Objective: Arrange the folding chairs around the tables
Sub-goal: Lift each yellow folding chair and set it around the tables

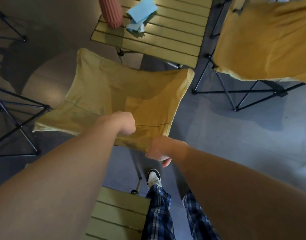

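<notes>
A yellow fabric folding chair point(114, 94) stands in the middle of the view, its seat facing a slatted table point(166, 40) beyond it. My left hand point(126, 123) is closed over the near top edge of the chair's back. My right hand point(157, 149) grips the same edge just to the right, fingers curled under the cloth. A second yellow folding chair point(263, 40) stands at the upper right beside the same table. A second slatted table point(117, 213) lies just below my arms.
On the far table lie a ribbed pink roll point(112, 13) and a blue cloth point(140, 14). Black chair frames point(14, 115) stand at the left. My foot in a white shoe point(154, 178) is on the grey floor point(235, 144), between the near table and open floor at right.
</notes>
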Motion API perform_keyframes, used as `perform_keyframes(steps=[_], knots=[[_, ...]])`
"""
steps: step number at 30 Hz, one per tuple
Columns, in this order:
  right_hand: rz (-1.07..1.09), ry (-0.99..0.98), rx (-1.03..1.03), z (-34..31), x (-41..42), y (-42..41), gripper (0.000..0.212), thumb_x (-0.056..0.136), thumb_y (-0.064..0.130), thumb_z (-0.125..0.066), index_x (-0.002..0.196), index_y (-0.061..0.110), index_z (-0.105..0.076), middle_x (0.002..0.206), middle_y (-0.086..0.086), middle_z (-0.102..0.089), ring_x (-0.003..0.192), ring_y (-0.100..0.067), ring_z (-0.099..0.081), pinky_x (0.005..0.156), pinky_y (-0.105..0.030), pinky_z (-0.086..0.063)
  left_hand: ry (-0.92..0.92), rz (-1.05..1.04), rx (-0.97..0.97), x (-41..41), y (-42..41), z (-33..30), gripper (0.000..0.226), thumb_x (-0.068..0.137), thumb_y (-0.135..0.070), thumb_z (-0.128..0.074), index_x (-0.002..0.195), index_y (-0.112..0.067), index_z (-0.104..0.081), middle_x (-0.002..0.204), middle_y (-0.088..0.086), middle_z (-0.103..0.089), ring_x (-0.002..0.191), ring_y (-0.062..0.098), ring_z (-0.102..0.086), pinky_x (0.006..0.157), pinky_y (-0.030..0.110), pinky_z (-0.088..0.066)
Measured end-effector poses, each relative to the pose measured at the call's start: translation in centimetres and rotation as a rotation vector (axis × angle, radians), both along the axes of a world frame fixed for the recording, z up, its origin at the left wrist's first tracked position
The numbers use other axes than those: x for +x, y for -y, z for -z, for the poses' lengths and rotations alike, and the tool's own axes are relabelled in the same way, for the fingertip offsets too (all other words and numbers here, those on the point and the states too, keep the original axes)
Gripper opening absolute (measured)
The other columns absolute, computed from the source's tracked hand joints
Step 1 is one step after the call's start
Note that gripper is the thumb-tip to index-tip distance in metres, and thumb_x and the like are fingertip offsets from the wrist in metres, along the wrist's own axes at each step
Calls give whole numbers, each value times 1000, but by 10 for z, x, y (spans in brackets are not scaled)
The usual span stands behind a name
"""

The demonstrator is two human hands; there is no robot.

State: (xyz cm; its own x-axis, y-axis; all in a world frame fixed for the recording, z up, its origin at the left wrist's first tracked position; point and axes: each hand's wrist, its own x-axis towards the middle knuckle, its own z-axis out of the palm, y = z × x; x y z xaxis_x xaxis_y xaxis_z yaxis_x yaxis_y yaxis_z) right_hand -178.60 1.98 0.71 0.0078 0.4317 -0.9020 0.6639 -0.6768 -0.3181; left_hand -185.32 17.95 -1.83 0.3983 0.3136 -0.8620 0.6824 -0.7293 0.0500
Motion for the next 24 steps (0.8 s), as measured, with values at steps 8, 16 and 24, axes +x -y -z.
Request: perform_keyframes(steps=[8, 16, 24], knots=[[316, 262, 314, -47, 109, 66, 24, 96, 27, -42, 103, 12, -61, 97, -11, -56, 92, -34, -57, 71, -35, -42, 259, 224, 9, 140, 105, -89, 33, 94, -15, -45, 113, -19, -72, 123, 3, -66, 110, 28, -60, 89, 32, -50], [780, 553, 415, -158, 281, 290, 13, 95, 21, -44, 89, 13, -53, 87, -11, -54, 91, -33, -59, 71, -34, -42, 516, 556, 28, 328, 308, -210, 32, 97, -18, -43, 111, -20, -72, 122, 5, -66, 109, 30, -59, 83, 30, -46], [1430, 763, 264, -225, 337, 605, 12, 88, 19, -47, 91, 14, -58, 89, -9, -57, 82, -30, -53, 71, -31, -44, 658, 955, -147, 445, 608, -271, 34, 88, -24, -42, 105, -37, -67, 120, 0, -63, 109, 27, -57, 96, 37, -48]])
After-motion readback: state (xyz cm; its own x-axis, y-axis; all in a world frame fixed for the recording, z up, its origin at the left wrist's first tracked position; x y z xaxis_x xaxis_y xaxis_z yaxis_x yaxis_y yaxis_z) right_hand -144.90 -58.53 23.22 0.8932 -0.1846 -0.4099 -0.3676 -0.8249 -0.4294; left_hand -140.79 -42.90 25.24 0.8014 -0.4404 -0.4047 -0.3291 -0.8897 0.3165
